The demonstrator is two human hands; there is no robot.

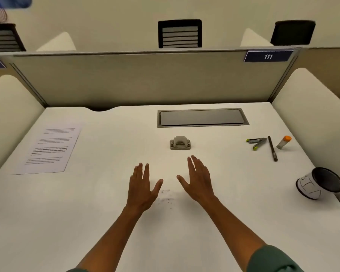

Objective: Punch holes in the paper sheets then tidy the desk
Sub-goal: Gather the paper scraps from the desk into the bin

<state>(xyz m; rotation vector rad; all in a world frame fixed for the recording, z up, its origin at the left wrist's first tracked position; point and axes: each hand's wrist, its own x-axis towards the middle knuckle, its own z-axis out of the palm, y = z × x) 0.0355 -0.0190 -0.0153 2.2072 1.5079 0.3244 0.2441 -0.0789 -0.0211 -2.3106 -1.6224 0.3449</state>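
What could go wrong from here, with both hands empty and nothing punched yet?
The paper sheets lie far left of the hole punch, so a one-handed drag may fan them out of line. The cup lies tipped at the desk's right edge and might roll off. The glue stick could roll too.

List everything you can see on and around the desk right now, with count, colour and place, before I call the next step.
paper sheet: one visible, perhaps a stack, white with printed text, far left of desk
hole punch: one, grey metal, desk centre, beyond the hands
stapler: one, grey with green tips, lying open, right side
pen: one, dark, right of stapler
glue stick: one, pale with orange cap, lying right of pen
cup: one, white with black rim, tipped over, right edge
cable hatch: one, grey, rear of desk
desk: one, white
chairs: three, black, behind partition
number plate: one, blue, reads 111
left hand: open, over desk
right hand: open, over desk
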